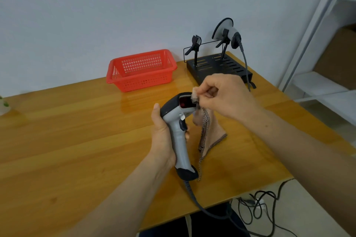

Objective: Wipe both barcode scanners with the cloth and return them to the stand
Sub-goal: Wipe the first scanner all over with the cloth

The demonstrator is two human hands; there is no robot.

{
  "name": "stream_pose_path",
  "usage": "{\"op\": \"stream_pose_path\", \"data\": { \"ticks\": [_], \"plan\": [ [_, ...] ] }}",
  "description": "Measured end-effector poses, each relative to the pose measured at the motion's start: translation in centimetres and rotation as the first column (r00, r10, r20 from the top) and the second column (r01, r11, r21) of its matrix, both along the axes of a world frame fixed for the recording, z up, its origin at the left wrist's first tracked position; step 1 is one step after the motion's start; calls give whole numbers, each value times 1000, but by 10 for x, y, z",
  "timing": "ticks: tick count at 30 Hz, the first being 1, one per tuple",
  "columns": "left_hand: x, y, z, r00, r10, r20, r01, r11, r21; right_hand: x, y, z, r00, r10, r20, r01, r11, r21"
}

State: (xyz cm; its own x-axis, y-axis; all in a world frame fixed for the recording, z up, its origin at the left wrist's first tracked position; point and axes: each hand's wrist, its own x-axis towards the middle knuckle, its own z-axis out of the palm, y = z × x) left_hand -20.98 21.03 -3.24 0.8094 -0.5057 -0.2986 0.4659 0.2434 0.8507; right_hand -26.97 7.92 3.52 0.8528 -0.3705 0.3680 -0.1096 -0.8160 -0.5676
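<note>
two grips: left hand wraps the stiff, likely light scanner by its handle; right hand pinches the limp cloth at its window.

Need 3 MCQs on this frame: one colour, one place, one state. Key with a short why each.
1. Colour of the slotted plastic basket? A) blue B) red C) green
2. Where is the second grey barcode scanner? A) left cradle of the black metal stand B) its right cradle C) inside the basket
3. The right hand is: A) open on the stand B) gripping the basket C) pinching the beige cloth against the held grey scanner in the left hand
Key: 1 B, its walls are red. 2 B, it hangs in the right cradle. 3 C, cloth is pinched at the scan window.
</note>
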Motion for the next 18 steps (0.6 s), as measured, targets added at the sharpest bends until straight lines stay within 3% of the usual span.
{"op": "stream_pose_path", "data": {
  "ticks": [2,6,9,13,17,18],
  "plan": [
    [2,0,2,1000,19,0,-19,999,-37,-2,-4,3,999,-46,-15,46,999,-28],
    [4,-3,4,999,37,11,-38,999,29,-7,16,13,971,72,228,-123,968,217],
    [1,-6,4,999,33,7,-33,998,49,-6,24,1,953,165,254,-207,967,150],
    [5,-5,11,1000,3,-27,-3,1000,-16,-13,21,-25,962,234,142,-224,971,-88],
    [9,-7,15,1000,9,6,-9,1000,-27,-18,20,-21,940,99,326,-114,993,26],
    [9,-8,15,1000,13,4,-12,999,-37,-16,21,-18,925,105,364,-110,994,-7]
  ]
}}
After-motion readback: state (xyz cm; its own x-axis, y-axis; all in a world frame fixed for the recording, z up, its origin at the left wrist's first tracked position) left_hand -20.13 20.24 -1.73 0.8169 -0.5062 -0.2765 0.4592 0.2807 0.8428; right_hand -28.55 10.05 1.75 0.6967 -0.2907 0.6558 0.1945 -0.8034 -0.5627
